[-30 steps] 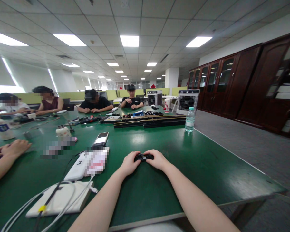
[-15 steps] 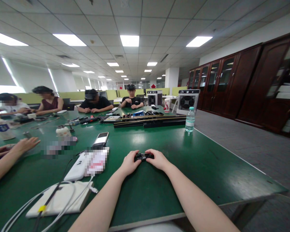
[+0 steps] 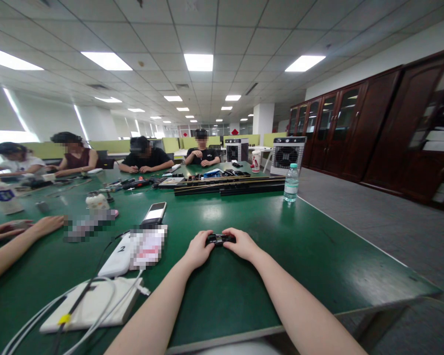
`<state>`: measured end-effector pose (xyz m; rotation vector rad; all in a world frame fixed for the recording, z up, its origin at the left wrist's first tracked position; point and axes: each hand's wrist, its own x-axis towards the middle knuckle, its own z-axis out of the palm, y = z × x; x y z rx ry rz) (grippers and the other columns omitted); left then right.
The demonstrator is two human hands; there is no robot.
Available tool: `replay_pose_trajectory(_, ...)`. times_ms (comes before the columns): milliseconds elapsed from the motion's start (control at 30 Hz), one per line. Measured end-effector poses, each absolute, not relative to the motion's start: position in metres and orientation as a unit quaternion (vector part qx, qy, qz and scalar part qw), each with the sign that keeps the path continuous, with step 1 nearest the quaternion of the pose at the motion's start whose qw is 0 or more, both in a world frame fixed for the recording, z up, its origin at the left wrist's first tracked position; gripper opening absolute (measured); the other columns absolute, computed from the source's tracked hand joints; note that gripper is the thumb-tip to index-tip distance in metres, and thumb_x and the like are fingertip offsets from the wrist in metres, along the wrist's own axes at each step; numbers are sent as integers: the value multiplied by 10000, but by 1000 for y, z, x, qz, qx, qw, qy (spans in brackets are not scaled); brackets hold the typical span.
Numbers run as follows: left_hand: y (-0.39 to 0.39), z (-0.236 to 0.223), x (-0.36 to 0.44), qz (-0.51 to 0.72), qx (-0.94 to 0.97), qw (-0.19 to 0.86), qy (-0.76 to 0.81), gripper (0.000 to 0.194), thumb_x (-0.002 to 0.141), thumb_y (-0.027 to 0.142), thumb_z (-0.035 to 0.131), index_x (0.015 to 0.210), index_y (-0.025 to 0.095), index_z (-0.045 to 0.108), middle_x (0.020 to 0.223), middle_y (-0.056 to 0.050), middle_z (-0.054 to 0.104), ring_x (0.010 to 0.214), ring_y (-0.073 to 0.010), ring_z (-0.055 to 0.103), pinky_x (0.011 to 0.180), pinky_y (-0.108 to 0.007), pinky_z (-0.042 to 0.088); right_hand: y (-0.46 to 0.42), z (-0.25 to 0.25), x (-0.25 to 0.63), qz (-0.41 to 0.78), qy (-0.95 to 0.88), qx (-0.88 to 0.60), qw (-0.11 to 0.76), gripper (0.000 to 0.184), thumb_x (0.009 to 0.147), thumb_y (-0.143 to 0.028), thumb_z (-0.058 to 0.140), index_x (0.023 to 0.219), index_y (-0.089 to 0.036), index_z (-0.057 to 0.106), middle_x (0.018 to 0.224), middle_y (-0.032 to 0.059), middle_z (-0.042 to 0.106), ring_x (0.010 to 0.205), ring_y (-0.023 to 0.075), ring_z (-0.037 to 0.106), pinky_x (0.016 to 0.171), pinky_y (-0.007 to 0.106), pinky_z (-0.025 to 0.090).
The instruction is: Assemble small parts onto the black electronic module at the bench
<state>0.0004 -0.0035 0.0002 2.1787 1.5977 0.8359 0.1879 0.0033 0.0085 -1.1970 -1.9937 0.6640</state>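
A small black part (image 3: 219, 240) with a greyish, shiny middle lies between my two hands, just above or on the green tabletop (image 3: 222, 291). At its left end, my left hand (image 3: 199, 250) is closed, thumb in front and fingers behind. My right hand (image 3: 242, 243) pinches the right end in the same way. Both ends of the part are partly covered by my fingers, and its exact kind is too small to make out.
A clear water bottle (image 3: 290, 183) stands right of long black bars (image 3: 244, 187). To my left lie a white power bank (image 3: 117, 256), a phone (image 3: 155, 212), and a white flat box (image 3: 92, 308) under cables. A co-worker's hand (image 3: 46, 226) rests farther left; other people sit across.
My hands and the black part have hardly moved. At the left, the co-worker's hand has lowered slightly and shifted right toward the blurred pink item.
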Motion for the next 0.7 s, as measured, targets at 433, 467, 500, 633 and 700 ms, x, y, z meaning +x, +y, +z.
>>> replay_pose_trajectory(433, -2, -1, 0, 302, 758, 159, 556, 404, 765, 175, 530, 1167, 128, 524, 1171, -125, 572, 1083, -222, 555, 953, -337, 427, 4, 8, 188, 252, -772, -465, 353, 344, 686, -181, 616, 1029, -208, 627, 1026, 40, 673, 971, 199, 602, 899, 341, 449)
replay_pose_trajectory(467, -2, -1, 0, 301, 758, 160, 556, 406, 766, 176, 530, 1168, 126, 523, 1171, -126, 571, 1083, -222, 554, 954, -335, 426, 3, 8, 188, 252, -771, -466, 353, 342, 685, -180, 616, 1026, -206, 628, 1023, 41, 674, 967, 200, 602, 896, 341, 451)
replay_pose_trajectory(500, -2, -1, 0, 300, 758, 160, 556, 406, 767, 178, 529, 1170, 124, 521, 1173, -126, 570, 1083, -222, 553, 955, -334, 425, 3, 9, 188, 251, -771, -467, 352, 341, 684, -179, 616, 1024, -205, 629, 1020, 41, 675, 962, 200, 603, 891, 340, 453)
replay_pose_trajectory(633, -2, -2, -1, 306, 761, 158, 551, 400, 771, 186, 524, 1166, 130, 526, 1174, -124, 571, 1083, -225, 553, 957, -340, 425, 3, 9, 188, 248, -772, -467, 352, 330, 684, -183, 618, 1012, -212, 634, 1006, 34, 677, 947, 199, 605, 876, 335, 458)
replay_pose_trajectory(700, -2, -3, -1, 311, 758, 160, 550, 400, 767, 179, 522, 1164, 133, 530, 1174, -123, 573, 1082, -227, 556, 954, -346, 428, 3, 9, 188, 249, -772, -467, 352, 323, 684, -188, 619, 1005, -221, 637, 1001, 29, 678, 946, 198, 606, 872, 333, 459)
